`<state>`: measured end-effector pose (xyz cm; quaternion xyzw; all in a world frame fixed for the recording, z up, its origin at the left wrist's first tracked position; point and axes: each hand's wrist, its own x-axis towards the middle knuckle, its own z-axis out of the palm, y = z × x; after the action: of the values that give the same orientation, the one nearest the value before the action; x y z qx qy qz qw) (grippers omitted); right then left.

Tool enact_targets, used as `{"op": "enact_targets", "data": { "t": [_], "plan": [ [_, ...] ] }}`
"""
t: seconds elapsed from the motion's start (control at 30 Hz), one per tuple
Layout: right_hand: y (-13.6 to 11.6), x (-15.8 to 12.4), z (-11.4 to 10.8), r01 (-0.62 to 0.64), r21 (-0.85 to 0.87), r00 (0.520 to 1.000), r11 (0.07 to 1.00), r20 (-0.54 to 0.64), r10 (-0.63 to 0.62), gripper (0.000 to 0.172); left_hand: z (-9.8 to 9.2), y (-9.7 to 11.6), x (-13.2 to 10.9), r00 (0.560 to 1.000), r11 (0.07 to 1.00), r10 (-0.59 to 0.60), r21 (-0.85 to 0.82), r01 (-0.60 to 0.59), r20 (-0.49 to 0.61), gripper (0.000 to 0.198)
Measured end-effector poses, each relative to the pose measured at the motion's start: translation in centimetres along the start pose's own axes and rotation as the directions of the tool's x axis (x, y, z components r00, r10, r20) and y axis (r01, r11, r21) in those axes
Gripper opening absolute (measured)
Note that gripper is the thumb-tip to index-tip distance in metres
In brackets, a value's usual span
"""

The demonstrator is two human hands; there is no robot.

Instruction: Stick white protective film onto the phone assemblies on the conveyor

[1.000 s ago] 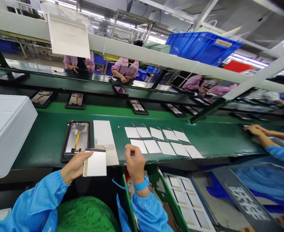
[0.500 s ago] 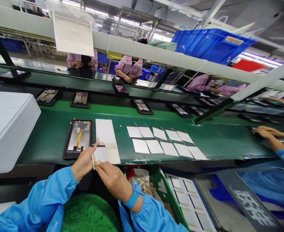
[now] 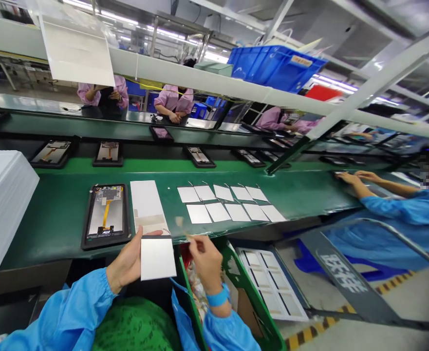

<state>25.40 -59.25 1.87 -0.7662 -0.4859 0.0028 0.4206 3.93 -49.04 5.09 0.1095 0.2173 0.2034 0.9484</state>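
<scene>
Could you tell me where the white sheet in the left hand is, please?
Low in the head view, the white sheet is in the left hand at the green conveyor's edge, right of the black-framed device.

Tablet frame [image 3: 105,217] left, sheet rows [image 3: 221,204] right

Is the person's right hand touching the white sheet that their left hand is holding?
Apart. The head view shows the right hand clear to the right of the white sheet, with a plain gap between them.
</scene>
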Motion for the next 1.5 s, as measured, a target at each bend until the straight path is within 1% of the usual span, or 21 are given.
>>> {"op": "enact_targets", "data": {
  "t": [0.1, 0.17, 0.27, 0.37, 0.47, 0.53, 0.6, 0.7, 0.8, 0.87, 0.93, 1.03, 1.07, 1.13, 1.2, 1.23, 1.3, 1.37, 1.4, 1.47, 1.5],
  "plan": [
    [5.9, -1.8, -2.7, -0.189, -0.307, 0.965, 0.933, 0.116, 0.233, 0.010, 0.2, -0.2, 0.2, 0.999, 0.998, -0.015, -0.058, 0.013, -0.034, 0.062],
    [6.7, -3.1, -3.4, -0.199, -0.365, 0.957, 0.910, 0.126, 0.260, 0.015, 0.5, -0.6, 0.8, 0.996, 0.997, 0.006, -0.080, -0.013, -0.087, 0.061],
    [2.5, -4.3, -2.2, -0.021, -0.134, 0.984, 0.991, 0.172, 0.044, 0.029, 1.3, -1.8, 1.8, 0.981, 0.992, 0.098, -0.067, -0.111, -0.166, 0.057],
    [-3.7, -4.4, 0.3, 0.110, 0.154, 0.916, 0.982, 0.368, -0.160, 0.051, 2.3, -3.1, 2.2, 0.951, 0.967, 0.242, -0.030, -0.252, -0.195, 0.050],
    [-7.1, -3.6, 2.2, 0.107, 0.267, 0.896, 0.958, 0.392, -0.209, 0.054, 2.0, -3.0, 1.3, 0.902, 0.927, 0.373, 0.054, -0.371, -0.217, 0.048],
    [-7.6, -2.9, 2.8, 0.057, 0.306, 0.916, 0.950, 0.362, -0.172, 0.045, 0.8, -1.8, 0.2, 0.851, 0.880, 0.470, 0.197, -0.432, -0.234, 0.046],
    [-7.5, -2.0, 3.2, -0.039, 0.370, 0.904, 0.928, 0.408, -0.124, 0.041, -1.0, -0.1, -1.3, 0.812, 0.812, 0.543, 0.383, -0.441, -0.216, 0.050],
    [-8.0, -1.0, 4.1, -0.273, 0.515, 0.797, 0.812, 0.594, -0.108, 0.043, -4.0, 2.7, -3.7, 0.810, 0.739, 0.559, 0.549, -0.390, -0.177, 0.054],
    [-9.6, -0.7, 5.9, -0.465, 0.587, 0.685, 0.663, 0.713, -0.152, 0.047, -6.4, 4.6, -6.0, 0.853, 0.790, 0.485, 0.516, -0.332, -0.192, 0.049],
    [-11.0, -0.9, 7.6, -0.516, 0.597, 0.635, 0.614, 0.748, -0.193, 0.047, -7.6, 5.2, -7.4, 0.854, 0.813, 0.478, 0.470, -0.343, -0.204, 0.038],
    [-12.3, -1.3, 9.4, -0.552, 0.602, 0.595, 0.577, 0.769, -0.234, 0.048, -8.7, 5.5, -8.5, 0.793, 0.775, 0.569, 0.466, -0.427, -0.220, 0.021],
    [-13.9, -1.6, 11.9, -0.610, 0.583, 0.547, 0.537, 0.800, -0.248, 0.053, -9.9, 5.9, -9.8, 0.623, 0.660, 0.733, 0.507, -0.555, -0.272, 0.017],
    [-14.3, -1.5, 12.6, -0.608, 0.574, 0.543, 0.549, 0.805, -0.239, 0.056, -10.2, 6.0, -10.1, 0.607, 0.660, 0.739, 0.499, -0.563, -0.293, 0.018],
    [-15.1, -1.0, 13.5, -0.532, 0.541, 0.543, 0.651, 0.808, -0.228, 0.061, -10.6, 6.4, -10.6, 0.651, 0.722, 0.682, 0.447, -0.527, -0.334, 0.042],
    [-15.7, 0.1, 14.1, -0.339, 0.464, 0.554, 0.818, 0.801, -0.226, 0.062, -11.0, 6.9, -11.1, 0.727, 0.802, 0.585, 0.387, -0.454, -0.359, 0.058],
    [-16.0, 0.7, 14.4, -0.205, 0.404, 0.577, 0.891, 0.785, -0.223, 0.061, -11.3, 7.2, -11.4, 0.738, 0.820, 0.560, 0.375, -0.432, -0.376, 0.058],
    [-16.4, 2.0, 15.2, 0.076, 0.267, 0.666, 0.961, 0.703, -0.248, 0.055, -12.0, 8.1, -12.0, 0.705, 0.815, 0.573, 0.386, -0.433, -0.419, 0.057],
    [-16.5, 3.1, 16.3, 0.310, 0.156, 0.727, 0.938, 0.597, -0.340, 0.045, -12.7, 9.2, -12.6, 0.643, 0.788, 0.613, 0.415, -0.456, -0.459, 0.061],
    [-16.4, 3.4, 16.9, 0.405, 0.122, 0.721, 0.906, 0.568, -0.398, 0.036, -13.0, 9.7, -12.9, 0.619, 0.777, 0.627, 0.429, -0.460, -0.473, 0.063],
    [-16.2, 3.8, 18.1, 0.546, 0.087, 0.668, 0.834, 0.555, -0.495, 0.013, -13.5, 10.7, -13.5, 0.591, 0.769, 0.637, 0.456, -0.448, -0.494, 0.068],
    [-16.0, 4.0, 18.5, 0.591, 0.078, 0.643, 0.803, 0.556, -0.527, 0.008, -13.6, 11.2, -13.6, 0.584, 0.766, 0.640, 0.472, -0.437, -0.499, 0.069]
  ]
}}
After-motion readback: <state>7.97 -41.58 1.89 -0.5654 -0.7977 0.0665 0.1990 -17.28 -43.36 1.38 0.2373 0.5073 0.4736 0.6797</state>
